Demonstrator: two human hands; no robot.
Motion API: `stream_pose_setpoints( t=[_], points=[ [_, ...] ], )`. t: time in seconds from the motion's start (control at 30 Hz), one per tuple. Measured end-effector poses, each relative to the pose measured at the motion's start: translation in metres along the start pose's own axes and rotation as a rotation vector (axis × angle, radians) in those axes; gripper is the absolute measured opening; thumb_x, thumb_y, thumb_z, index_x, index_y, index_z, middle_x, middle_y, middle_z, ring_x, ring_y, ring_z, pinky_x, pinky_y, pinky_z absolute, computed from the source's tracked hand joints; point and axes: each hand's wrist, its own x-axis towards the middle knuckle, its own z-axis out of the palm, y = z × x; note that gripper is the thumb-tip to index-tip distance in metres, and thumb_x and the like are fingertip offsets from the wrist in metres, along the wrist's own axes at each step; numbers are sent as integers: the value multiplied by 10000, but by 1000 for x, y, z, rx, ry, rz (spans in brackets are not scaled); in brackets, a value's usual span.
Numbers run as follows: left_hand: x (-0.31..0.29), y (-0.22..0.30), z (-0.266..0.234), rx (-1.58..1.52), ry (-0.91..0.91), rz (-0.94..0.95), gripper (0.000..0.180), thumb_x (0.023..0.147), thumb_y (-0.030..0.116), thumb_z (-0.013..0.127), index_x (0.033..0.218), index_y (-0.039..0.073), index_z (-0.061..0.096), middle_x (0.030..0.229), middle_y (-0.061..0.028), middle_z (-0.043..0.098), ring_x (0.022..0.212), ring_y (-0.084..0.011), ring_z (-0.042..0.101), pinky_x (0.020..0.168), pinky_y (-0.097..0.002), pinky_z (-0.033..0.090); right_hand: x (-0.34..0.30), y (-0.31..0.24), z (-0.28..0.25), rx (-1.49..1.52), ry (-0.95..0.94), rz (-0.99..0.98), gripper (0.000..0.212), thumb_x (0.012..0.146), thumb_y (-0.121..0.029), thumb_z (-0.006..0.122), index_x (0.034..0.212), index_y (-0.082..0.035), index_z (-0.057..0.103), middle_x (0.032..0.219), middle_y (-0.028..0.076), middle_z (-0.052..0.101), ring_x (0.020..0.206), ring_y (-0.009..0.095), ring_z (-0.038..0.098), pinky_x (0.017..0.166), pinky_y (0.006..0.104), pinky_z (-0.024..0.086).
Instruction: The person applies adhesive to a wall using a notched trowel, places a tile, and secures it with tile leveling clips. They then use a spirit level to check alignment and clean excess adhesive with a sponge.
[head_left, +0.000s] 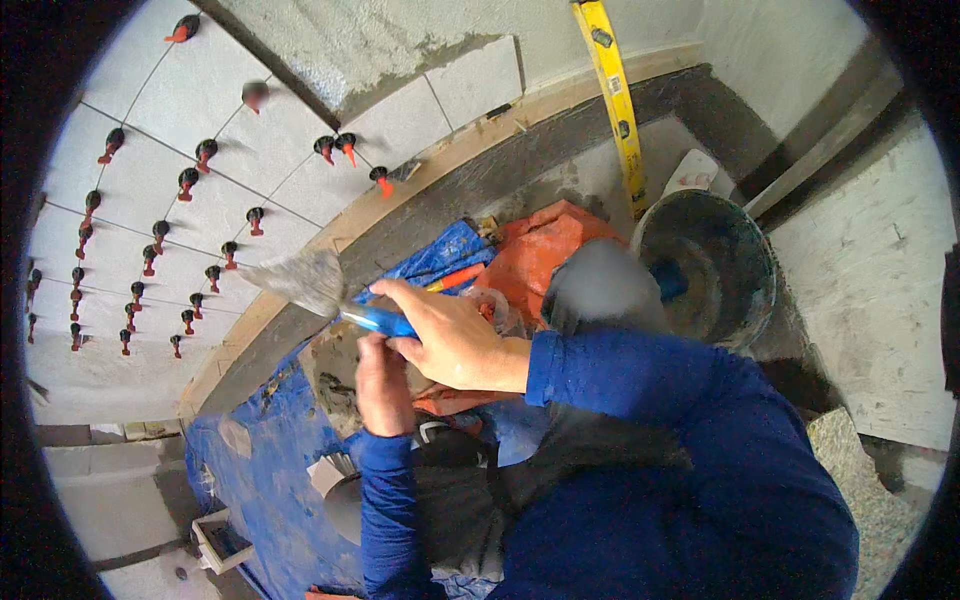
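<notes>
My right hand is wrapped round the blue handle of a putty knife. Its wide, grey-smeared blade points left, in front of the tiled wall. Just below the handle is my left hand, fingers drawn together and fingertips close against the handle; whatever they may hold is hidden. Black and red tile-levelling clips stick out along the joints of the tiles.
A yellow spirit level leans on the wall. Beside my knee stands a dark bucket. A blue tarp, an orange bag and an orange-yellow tool lie around me. A white frame-like tray sits lower left.
</notes>
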Motion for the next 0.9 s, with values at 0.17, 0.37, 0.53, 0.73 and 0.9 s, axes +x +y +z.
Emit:
stream_pose_setpoints(
  t=[0.17, 0.37, 0.53, 0.73, 0.9],
  points=[
    [-4, -73, -21, -394, -67, -214, 386, 1009, 238, 598, 1319, 13, 550, 1174, -113, 657, 1117, -248, 644, 993, -444, 511, -14, 11, 11, -326, -431, 91, 594, 823, -119, 647, 1399, -25, 534, 1114, 202, 672, 1043, 374, 649, 874, 471, 525],
    [27, -215, -90, -478, 460, -527, 451, 980, 272, 665, 1335, 22, 544, 1114, -123, 646, 930, -280, 665, 811, -485, 570, 2, 19, -26, -281, -262, -126, 652, 831, -82, 752, 1427, -39, 491, 1331, 202, 590, 1230, 386, 575, 1041, 450, 466],
    [24, -282, -171, -297, 646, -514, 462, 946, 295, 679, 1372, 163, 556, 1174, -135, 645, 923, -326, 671, 808, -521, 573, 4, 22, -32, -327, -307, -127, 548, 847, -113, 726, 1360, -41, 547, 1200, 199, 634, 1142, 386, 606, 975, 461, 500],
    [35, -310, -189, -471, 721, -446, 484, 957, 333, 643, 1393, 154, 535, 1252, -134, 624, 999, -329, 647, 870, -537, 549, -12, 23, -13, -427, -570, -213, 191, 793, -176, 685, 943, -60, 665, 909, 124, 670, 890, 311, 680, 784, 468, 538],
    [35, -307, -205, -425, 774, -456, 499, 968, 351, 616, 1405, 135, 512, 1293, -136, 600, 1067, -326, 618, 906, -533, 535, -1, 20, -29, -326, -365, -203, 186, 834, -167, 678, 976, -50, 653, 886, 121, 644, 870, 318, 677, 712, 452, 554]
  ],
)
